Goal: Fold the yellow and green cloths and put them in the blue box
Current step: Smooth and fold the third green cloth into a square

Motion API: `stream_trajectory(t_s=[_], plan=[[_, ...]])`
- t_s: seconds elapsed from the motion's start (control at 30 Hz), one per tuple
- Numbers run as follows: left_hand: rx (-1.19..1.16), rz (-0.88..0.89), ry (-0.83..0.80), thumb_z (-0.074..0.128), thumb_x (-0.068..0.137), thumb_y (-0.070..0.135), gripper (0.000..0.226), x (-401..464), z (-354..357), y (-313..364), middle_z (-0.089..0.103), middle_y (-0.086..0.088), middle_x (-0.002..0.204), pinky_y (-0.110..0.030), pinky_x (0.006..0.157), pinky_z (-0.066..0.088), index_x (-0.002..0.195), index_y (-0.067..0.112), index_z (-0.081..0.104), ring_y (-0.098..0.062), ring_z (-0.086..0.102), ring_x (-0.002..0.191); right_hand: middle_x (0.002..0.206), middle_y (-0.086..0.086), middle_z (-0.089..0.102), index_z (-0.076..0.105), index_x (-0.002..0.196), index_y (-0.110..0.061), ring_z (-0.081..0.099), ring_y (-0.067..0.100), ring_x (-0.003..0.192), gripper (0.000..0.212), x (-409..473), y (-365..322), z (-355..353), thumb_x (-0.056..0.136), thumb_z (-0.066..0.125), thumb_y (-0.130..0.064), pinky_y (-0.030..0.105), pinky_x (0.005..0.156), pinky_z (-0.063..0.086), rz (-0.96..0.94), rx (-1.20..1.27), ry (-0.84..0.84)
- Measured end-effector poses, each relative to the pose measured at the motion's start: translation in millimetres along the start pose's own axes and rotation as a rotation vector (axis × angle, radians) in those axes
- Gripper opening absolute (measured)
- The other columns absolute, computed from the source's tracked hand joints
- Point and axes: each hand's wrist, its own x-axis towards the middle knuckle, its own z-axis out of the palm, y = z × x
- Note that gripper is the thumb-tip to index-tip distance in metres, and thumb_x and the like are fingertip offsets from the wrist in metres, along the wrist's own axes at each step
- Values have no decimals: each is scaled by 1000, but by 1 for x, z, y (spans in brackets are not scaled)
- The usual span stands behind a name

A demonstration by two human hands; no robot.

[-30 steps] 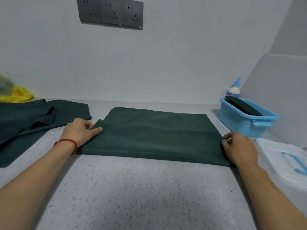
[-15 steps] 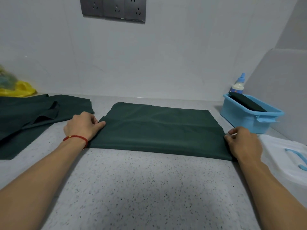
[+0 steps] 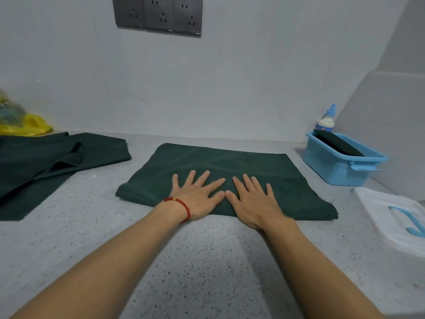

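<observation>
A dark green cloth (image 3: 232, 164), folded into a wide rectangle, lies flat on the speckled grey counter in front of me. My left hand (image 3: 197, 194), with a red bracelet on the wrist, and my right hand (image 3: 253, 199) rest side by side on its middle, palms down, fingers spread, thumbs almost touching. The blue box (image 3: 340, 166) stands at the right by the wall, with a dark folded cloth (image 3: 338, 143) leaning inside it. More dark green cloth (image 3: 53, 162) lies unfolded at the left. Something yellow (image 3: 25, 127) sits in the far left corner.
A white lid with a blue handle (image 3: 395, 217) lies at the right, in front of the blue box. A small bottle with a blue cap (image 3: 326, 119) stands behind the box. Grey wall sockets (image 3: 158, 14) are above. The wall runs close behind the cloth.
Both hands have let go of the cloth's left and right ends and moved inward to its middle, now lying flat on it. The view has dipped slightly.
</observation>
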Motion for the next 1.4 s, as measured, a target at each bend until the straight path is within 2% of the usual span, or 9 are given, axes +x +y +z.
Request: stream_trajectory(t_s=[0.07, 0.27, 0.43, 0.9, 1.0, 1.07, 1.13, 1.27, 1.4], plan=[[10, -8, -1, 4, 93, 77, 57, 4, 10, -1, -10, 15, 168, -68, 117, -12, 149, 66, -5, -25, -13, 156, 171, -4, -7, 0, 163, -34, -10, 18, 157, 70, 2, 9, 8, 102, 10, -66, 55, 125, -8, 28, -20, -62], [30, -79, 13, 0, 78, 90, 69, 8, 12, -14, -11, 19, 167, -68, 115, -14, 144, 71, -9, -30, -14, 155, 171, -6, -10, -1, 162, -38, -11, 17, 157, 81, 3, 42, -1, 93, 8, -79, 50, 125, -7, 143, -10, -64], [-11, -300, 51, 7, 93, 75, 61, 3, -2, -81, -8, 11, 169, -59, 122, -6, 151, 63, -5, -27, -8, 156, 171, 3, -8, -3, 163, -30, -6, 20, 158, 81, -12, 113, -15, 96, 7, -75, 46, 127, 1, 322, -62, -45], [-31, -354, 41, 5, 91, 78, 66, -89, 15, -64, -14, 0, 169, -58, 122, -7, 152, 59, -9, -33, -13, 155, 171, 5, -10, -8, 163, -27, -9, 22, 157, 81, -92, 113, -15, 97, 6, -73, 45, 127, -1, 266, -85, -101], [-82, -354, 86, 14, 92, 78, 71, -83, 4, -70, -20, 2, 168, -62, 119, -3, 155, 54, -9, -30, -13, 155, 171, 3, 9, 12, 164, -23, 5, 23, 157, 79, -86, 114, -32, 99, 12, -70, 45, 125, 8, 236, -88, -29], [-26, -309, 186, 21, 99, 68, 67, -64, -9, -78, -12, 1, 169, -63, 119, 1, 159, 46, 0, -25, -8, 156, 156, 9, 43, 45, 148, -15, 36, 29, 144, 66, -68, 116, -47, 103, 21, -57, 47, 119, 28, 194, -99, 172], [-25, -259, 246, 25, 105, 51, 59, -38, -26, -86, 6, -3, 169, -59, 122, 8, 160, 33, 16, -23, 5, 156, 132, 17, 63, 60, 129, -10, 55, 36, 121, 47, -45, 117, -61, 105, 35, -41, 48, 102, 45, 178, -24, 296], [-114, -221, 239, 32, 107, 24, 47, 22, -45, -106, 37, -9, 158, -48, 119, 29, 152, 13, 40, -27, 33, 146, 135, 19, 61, 59, 138, -17, 56, 39, 123, 39, 19, 128, -64, 105, 38, -20, 49, 103, 47, 180, 36, 242], [-126, -173, 176, 39, 103, 7, 56, 57, -39, -119, 29, -4, 164, -45, 120, 27, 157, 18, 31, -26, 30, 149, 151, 9, 51, 47, 150, -21, 50, 32, 134, 51, 69, 138, -53, 102, 38, -6, 44, 111, 41, 140, 15, 131]])
